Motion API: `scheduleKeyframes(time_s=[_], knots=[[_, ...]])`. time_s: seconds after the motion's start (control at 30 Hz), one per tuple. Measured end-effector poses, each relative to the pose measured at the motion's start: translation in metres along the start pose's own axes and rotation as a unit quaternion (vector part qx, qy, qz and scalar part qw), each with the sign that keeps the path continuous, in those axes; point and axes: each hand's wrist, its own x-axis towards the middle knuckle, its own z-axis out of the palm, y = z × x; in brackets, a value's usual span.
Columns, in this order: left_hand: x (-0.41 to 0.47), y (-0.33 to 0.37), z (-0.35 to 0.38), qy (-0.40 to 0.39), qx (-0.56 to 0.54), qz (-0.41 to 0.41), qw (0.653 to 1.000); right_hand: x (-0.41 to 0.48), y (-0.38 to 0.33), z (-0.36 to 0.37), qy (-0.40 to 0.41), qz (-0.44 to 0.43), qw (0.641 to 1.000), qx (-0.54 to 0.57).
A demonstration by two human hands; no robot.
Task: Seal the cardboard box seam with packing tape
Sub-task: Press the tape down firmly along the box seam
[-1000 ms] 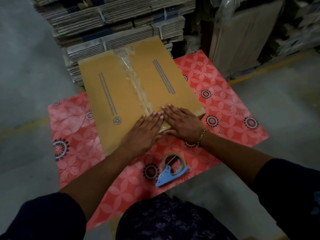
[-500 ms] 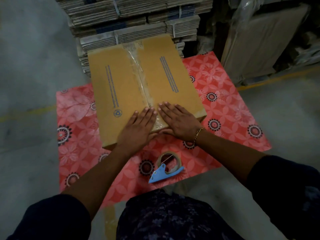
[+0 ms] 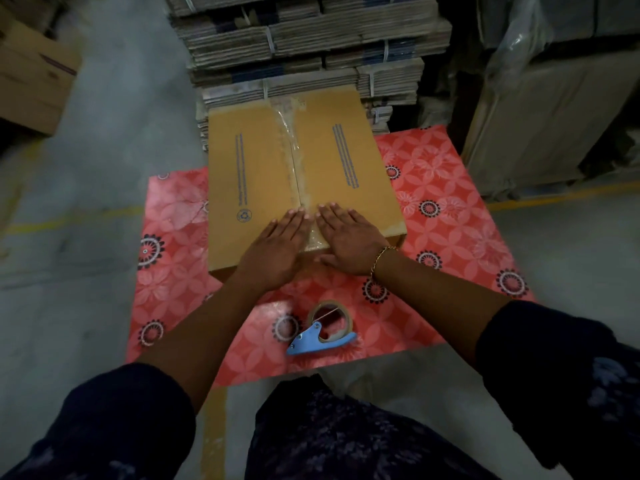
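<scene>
A brown cardboard box lies on a red flowered mat, its top flaps closed. Clear packing tape runs along the middle seam from the far edge to the near edge. My left hand lies flat on the near end of the box, left of the seam. My right hand, with a gold bracelet at the wrist, lies flat just right of the seam. Both palms press down with fingers extended and hold nothing. A tape roll in a blue dispenser rests on the mat in front of the box.
Strapped bundles of flattened cardboard are stacked right behind the box. Plastic-wrapped goods stand at the right. Another carton sits at the far left on the grey concrete floor, which has yellow lines.
The view has swung, so the box now looks squarer to me. Both hands stay flat on the near end of the seam, and the dispenser has not moved.
</scene>
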Motion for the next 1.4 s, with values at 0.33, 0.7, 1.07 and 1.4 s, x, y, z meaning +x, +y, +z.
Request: scheduleKeyframes(time_s=[0.33, 0.7, 1.07, 1.4], knots=[[-0.001, -0.005, 0.005, 0.044, 0.030, 0.009, 0.999, 0.007, 0.006, -0.009, -0.009, -0.047, 0.997, -0.058], [0.000, -0.018, -0.001, -0.019, -0.008, 0.044, 0.999, 0.011, 0.019, -0.022, -0.060, -0.081, 0.994, -0.036], [0.002, 0.008, 0.023, 0.117, -0.006, -0.046, 0.992, 0.003, 0.006, 0.009, 0.046, -0.034, 0.998, -0.021], [-0.006, -0.008, 0.016, 0.079, 0.015, 0.025, 0.996, -0.004, 0.009, -0.002, 0.004, -0.047, 0.999, -0.025]])
